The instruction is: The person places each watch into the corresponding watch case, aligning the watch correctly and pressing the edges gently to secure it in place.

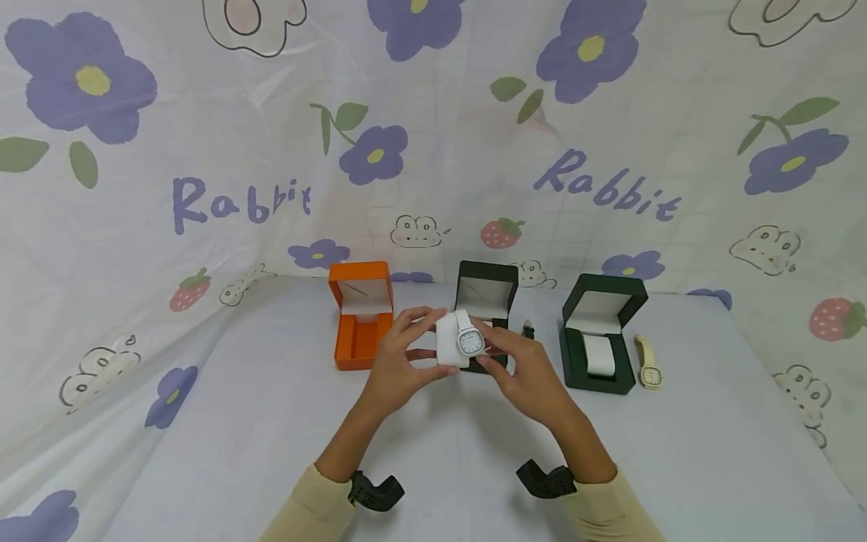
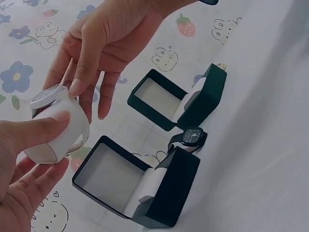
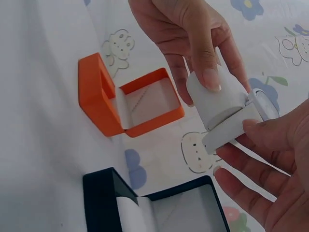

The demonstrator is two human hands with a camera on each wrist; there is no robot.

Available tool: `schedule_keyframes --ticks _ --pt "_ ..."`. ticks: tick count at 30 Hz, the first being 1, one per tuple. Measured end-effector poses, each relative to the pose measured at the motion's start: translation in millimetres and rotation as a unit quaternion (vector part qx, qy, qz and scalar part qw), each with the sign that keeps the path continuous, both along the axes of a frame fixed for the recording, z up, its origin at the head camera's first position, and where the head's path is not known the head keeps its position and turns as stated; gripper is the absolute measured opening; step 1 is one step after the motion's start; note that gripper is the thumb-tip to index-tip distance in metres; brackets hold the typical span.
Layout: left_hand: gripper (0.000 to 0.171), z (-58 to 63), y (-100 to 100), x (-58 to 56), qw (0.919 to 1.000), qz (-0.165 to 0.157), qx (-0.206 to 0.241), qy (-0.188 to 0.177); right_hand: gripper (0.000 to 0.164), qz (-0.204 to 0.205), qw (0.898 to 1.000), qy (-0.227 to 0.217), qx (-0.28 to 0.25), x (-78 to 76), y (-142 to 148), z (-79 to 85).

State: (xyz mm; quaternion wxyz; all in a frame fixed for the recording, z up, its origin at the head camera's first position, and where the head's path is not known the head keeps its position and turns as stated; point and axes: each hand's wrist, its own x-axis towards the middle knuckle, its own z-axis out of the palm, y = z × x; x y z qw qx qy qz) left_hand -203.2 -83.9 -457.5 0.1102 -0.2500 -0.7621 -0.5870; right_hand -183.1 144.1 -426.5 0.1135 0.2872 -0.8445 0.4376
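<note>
My left hand (image 1: 393, 365) grips a white watch cushion (image 1: 445, 342) between thumb and fingers, raised in front of the boxes. A white wristwatch (image 1: 470, 341) with a squarish white dial lies against the cushion's right side. With thumb and fingertips, my right hand (image 1: 531, 373) pinches that watch. Its white strap (image 3: 231, 129) runs along the cushion's end in the right wrist view. Behind the hands stands an open dark box (image 1: 486, 284), partly hidden by them. To the left is an open orange box (image 1: 363, 342) with no cushion inside.
An open green box (image 1: 599, 380) with a white cushion (image 1: 599, 355) stands on the right, a gold watch (image 1: 650, 376) beside it. A black watch (image 2: 192, 137) lies between the two dark boxes. A patterned cloth (image 1: 433, 203) hangs behind the white table surface (image 1: 271, 421).
</note>
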Motion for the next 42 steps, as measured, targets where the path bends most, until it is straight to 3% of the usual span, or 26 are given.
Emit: schedule_keyframes --ticks 4,11,18,22,42 --pt "0.077 1.4 1.0 1.2 1.0 -0.002 -0.001 0.0 0.063 -0.001 1.0 0.009 -0.011 -0.7 1.2 -2.3" --pt "0.077 3.4 2.4 2.9 1.0 0.006 0.001 0.003 0.058 -0.019 0.999 -0.013 -0.034 -2.1 2.0 -4.6" --pt "0.077 2.9 4.8 3.9 0.9999 0.002 0.008 -0.006 0.028 -0.054 0.995 -0.049 -0.067 -1.6 2.2 -4.8" --pt "0.077 4.0 4.9 5.3 0.9999 0.003 0.009 -0.014 0.02 -0.061 0.993 -0.063 -0.073 -0.3 2.0 -4.5" --pt "0.072 7.0 3.9 5.1 0.9996 0.005 0.027 -0.001 0.015 -0.071 0.987 -0.101 -0.107 2.3 -1.1 -0.6"
